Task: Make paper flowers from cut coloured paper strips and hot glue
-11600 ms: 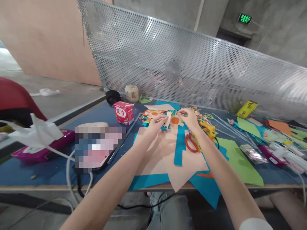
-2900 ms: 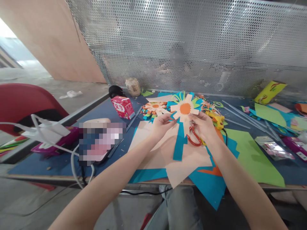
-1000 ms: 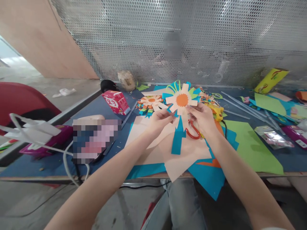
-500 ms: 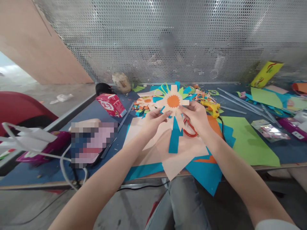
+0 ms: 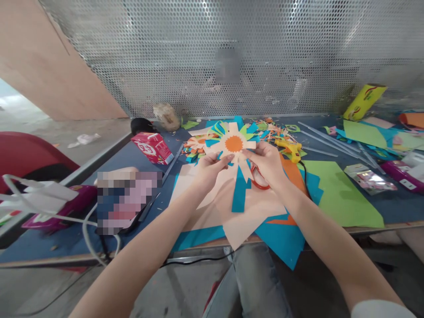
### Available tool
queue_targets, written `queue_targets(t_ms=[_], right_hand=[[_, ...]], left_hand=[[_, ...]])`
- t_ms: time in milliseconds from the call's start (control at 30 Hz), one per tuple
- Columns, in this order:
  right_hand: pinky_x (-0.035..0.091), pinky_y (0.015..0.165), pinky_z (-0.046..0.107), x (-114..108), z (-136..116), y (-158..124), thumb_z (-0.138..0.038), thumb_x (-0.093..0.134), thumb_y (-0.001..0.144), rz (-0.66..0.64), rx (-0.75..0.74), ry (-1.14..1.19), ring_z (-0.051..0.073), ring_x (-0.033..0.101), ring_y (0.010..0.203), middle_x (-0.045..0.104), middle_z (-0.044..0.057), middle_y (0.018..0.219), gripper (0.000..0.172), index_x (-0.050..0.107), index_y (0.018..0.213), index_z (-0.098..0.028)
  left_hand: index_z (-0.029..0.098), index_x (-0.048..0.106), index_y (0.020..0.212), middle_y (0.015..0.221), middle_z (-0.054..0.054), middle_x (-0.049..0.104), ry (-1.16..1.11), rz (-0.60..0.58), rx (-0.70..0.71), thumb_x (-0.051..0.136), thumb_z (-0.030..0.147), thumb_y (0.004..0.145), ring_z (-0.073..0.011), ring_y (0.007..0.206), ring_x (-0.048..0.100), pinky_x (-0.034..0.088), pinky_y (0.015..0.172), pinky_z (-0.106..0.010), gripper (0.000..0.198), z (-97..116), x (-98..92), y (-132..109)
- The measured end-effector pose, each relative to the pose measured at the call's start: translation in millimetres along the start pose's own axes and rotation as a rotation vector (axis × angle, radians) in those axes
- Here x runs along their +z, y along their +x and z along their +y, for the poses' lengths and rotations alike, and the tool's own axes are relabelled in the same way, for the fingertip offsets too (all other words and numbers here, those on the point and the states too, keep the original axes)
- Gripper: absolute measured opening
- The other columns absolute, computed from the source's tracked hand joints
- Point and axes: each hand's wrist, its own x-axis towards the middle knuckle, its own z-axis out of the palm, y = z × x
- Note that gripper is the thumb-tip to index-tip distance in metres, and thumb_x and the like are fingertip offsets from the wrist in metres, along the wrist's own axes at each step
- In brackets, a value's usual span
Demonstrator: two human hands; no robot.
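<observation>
A paper flower (image 5: 233, 142) with peach petals, blue and green petals behind and an orange centre is held up above the blue table (image 5: 76, 229). My left hand (image 5: 210, 166) pinches its lower left petals. My right hand (image 5: 266, 163) pinches its lower right edge. Under my right hand lie red-handled scissors (image 5: 256, 182) on peach paper sheets (image 5: 228, 207). A blue paper strip (image 5: 239, 194) lies on those sheets below the flower.
Another paper flower (image 5: 195, 145), a red carton (image 5: 152, 147), a yellow glue gun (image 5: 287, 146), green paper (image 5: 338, 194) and paper scraps cover the table. A perforated metal screen (image 5: 232, 53) stands behind it. A white cable (image 5: 89, 221) and purple case (image 5: 56, 207) lie at left.
The flower was picked up from the table and is held in both hands; over the last second it has shifted slightly left and lower in view and turned a little.
</observation>
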Motion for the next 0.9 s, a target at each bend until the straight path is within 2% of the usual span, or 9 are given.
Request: queue_targets(t_ms=[233, 467, 633, 900], right_hand=[[0.038, 0.049, 0.022, 0.5, -2.1, -1.5, -0.029, 0.073, 0.057, 0.037, -0.037, -0.056, 0.01, 0.052, 0.053, 0.054, -0.004, 0.052, 0.025, 0.049, 0.053, -0.02], [0.041, 0.051, 0.022, 1.3, 2.9, -0.5, -0.029, 0.072, 0.057, 0.025, -0.046, -0.038, 0.011, 0.056, 0.057, 0.058, -0.003, 0.058, 0.023, 0.052, 0.059, -0.019], [0.044, 0.054, 0.024, -0.2, 10.8, 2.1, -0.034, 0.075, 0.054, -0.027, 0.04, 0.036, 0.013, 0.059, 0.06, 0.062, -0.002, 0.062, 0.028, 0.052, 0.062, -0.02], [0.05, 0.072, 0.029, -0.1, 16.4, 7.5, -0.033, 0.077, 0.052, -0.116, 0.048, 0.064, 0.017, 0.065, 0.074, 0.07, 0.001, 0.077, 0.028, 0.061, 0.071, -0.019]], left_hand=[[0.014, 0.067, 0.067, 0.068, 0.0, 0.065, -0.003, 0.01, -0.052, 0.082, 0.034, 0.048, -0.006, 0.056, 0.054, 0.044, 0.053, -0.018, 0.032, -1.5, -1.1, 1.7], [0.014, 0.066, 0.073, 0.07, 0.001, 0.065, -0.009, -0.033, 0.025, 0.08, 0.03, 0.051, -0.0069, 0.056, 0.056, 0.044, 0.051, -0.018, 0.03, -2.0, -1.7, 3.0], [0.015, 0.065, 0.079, 0.072, 0.001, 0.067, -0.049, -0.057, 0.085, 0.08, 0.026, 0.054, -0.008, 0.059, 0.058, 0.047, 0.057, -0.02, 0.031, -0.6, -0.5, 1.5], [0.014, 0.064, 0.08, 0.072, 0.0, 0.069, -0.07, -0.037, 0.138, 0.083, 0.024, 0.048, -0.013, 0.067, 0.063, 0.051, 0.068, -0.026, 0.038, 1.8, -0.1, 2.6]])
